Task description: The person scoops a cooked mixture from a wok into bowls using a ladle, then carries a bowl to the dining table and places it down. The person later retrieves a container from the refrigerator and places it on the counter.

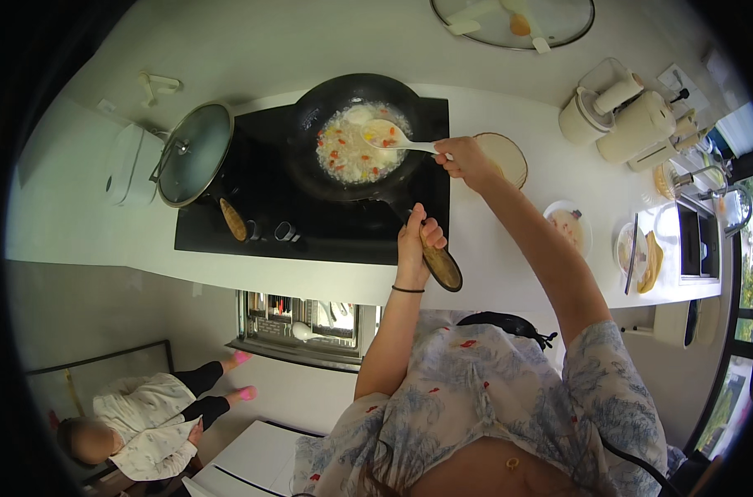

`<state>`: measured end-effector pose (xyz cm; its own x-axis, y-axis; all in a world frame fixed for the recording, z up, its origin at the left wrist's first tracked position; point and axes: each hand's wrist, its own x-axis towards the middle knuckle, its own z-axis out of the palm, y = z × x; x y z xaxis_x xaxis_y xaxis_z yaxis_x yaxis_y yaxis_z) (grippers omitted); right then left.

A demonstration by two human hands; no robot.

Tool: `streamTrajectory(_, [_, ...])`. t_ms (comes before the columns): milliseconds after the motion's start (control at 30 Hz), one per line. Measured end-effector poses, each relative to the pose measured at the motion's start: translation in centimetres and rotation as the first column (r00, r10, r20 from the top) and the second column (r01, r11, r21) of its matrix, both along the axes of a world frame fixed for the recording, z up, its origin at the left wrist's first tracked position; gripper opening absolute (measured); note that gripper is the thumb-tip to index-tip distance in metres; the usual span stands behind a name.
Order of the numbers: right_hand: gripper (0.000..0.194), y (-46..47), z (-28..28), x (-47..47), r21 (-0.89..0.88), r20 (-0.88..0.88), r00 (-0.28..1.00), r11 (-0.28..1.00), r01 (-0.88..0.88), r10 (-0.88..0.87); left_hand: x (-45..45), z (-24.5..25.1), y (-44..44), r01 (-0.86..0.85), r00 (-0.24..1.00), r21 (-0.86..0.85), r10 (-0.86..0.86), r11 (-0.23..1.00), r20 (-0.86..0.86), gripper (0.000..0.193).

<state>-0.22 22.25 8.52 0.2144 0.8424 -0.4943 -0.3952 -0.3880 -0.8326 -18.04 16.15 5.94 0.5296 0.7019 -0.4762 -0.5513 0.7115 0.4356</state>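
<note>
A dark wok [308, 168] stands on the right part of the black cooktop [258, 168]. Inside it is a pale, bubbly mixture [345, 155] with bits of orange-red and yellow. My left hand [417, 239] grips the wok's wood-patterned handle [441, 264] at the cooktop's front right. My right hand [466, 160] holds a white spoon [407, 144] by its handle. The spoon's bowl is over the mixture and carries some orange and yellow pieces; whether it touches the liquid is hard to tell.
Left on the cooktop is a glass-lidded pan [196, 155]. A round plate or board [507, 155] lies behind my right forearm, with a bowl of food [567, 227] nearby. Below the counter a drawer [308, 329] of utensils stands pulled out. Another person [153, 422] is at lower left.
</note>
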Motion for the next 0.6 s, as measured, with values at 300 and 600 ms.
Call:
streamTrajectory(300, [0.012, -0.9, 0.6, 0.1, 0.030, -0.019, 0.998, 0.998, -0.059, 0.060, -0.3, -0.5, 1.4, 0.019, 1.000, -0.013, -0.019, 1.000, -0.024, 0.027])
streamTrajectory(600, [0.019, -3.3, 2.2, 1.2, 0.066, -0.070, 0.997, 0.998, 0.024, -0.019, -0.6, -2.0, 3.5, 0.073, 0.994, -0.006, -0.072, 0.997, 0.081, 0.025])
